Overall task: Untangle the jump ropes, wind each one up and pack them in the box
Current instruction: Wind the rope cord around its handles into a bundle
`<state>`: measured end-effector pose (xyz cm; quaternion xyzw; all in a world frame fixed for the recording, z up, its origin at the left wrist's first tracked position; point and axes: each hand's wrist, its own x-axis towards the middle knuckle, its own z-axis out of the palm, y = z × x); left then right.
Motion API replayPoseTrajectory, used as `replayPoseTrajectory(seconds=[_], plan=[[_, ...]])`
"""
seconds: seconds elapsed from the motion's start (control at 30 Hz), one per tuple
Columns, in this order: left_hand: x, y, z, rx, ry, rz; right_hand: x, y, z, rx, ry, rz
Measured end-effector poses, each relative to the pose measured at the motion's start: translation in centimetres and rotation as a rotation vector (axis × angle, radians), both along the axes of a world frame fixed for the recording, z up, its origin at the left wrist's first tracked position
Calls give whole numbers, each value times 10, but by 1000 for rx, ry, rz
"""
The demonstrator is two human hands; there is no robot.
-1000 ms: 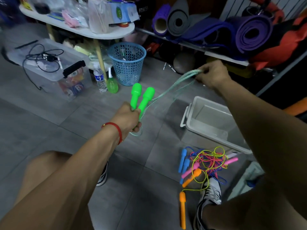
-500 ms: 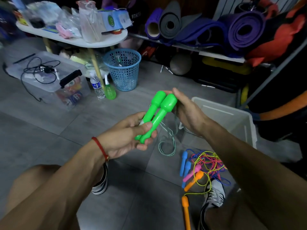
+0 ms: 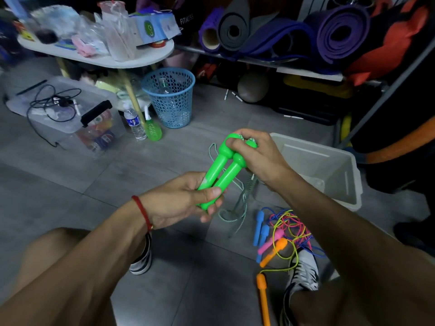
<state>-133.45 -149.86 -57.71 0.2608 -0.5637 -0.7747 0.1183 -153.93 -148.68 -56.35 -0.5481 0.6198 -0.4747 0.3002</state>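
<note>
Green handles [image 3: 222,171] of one jump rope held side by side in mid-air above the floor [image 3: 70,184], in front of the knees. Left hand [image 3: 181,201] wrapped round the lower ends, thumb across the front; right hand [image 3: 255,152] closed over the bulbous tops, fingers pressing the pale green cord [image 3: 237,208] against them. Rest of cord hanging slack in loops below. Judged light; handles hard, smooth plastic, likely a little slippery; cord soft and limp, prone to springing loose unless kept taut. Best taken by the handle shafts, with the cord pinched near the caps while winding.

Box [image 3: 329,170] on the floor just beyond the right hand, pale plastic, open-topped. Tangle of remaining ropes [image 3: 286,227] beside the right shoe: blue, pink and orange handles, yellow, pink and blue cords.

Writing: "FITNESS" legible on a dark item [image 3: 187,18] on the rear shelf. Labels on the water bottle [image 3: 134,123] and on packets on the white bench [image 3: 131,63] too small to read.
</note>
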Motion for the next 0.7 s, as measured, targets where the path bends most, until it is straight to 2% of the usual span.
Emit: replayPoseTrajectory(seconds=[0.07,0.13,0.17,0.2,0.3,0.4,0.53,0.7], plan=[[0,-2,1,32,18,27,-2,-1,0,25,-86,47],[-4,-4,4,120,91,121,-5,-3,1,106,-353,74],[-7,-5,6,180,150,189,-6,-3,-1,146,-400,54],[-9,-6,7,248,211,258,-8,-2,-5,151,-322,22],[-16,-11,9,394,325,401,-6,7,-22,88,160,8],[-23,-9,8,410,344,482,8,16,-26,154,213,78],[-32,-7,7,407,342,550,17,25,-23,194,400,136],[-35,-2,11,437,381,534,11,29,-18,201,394,163]])
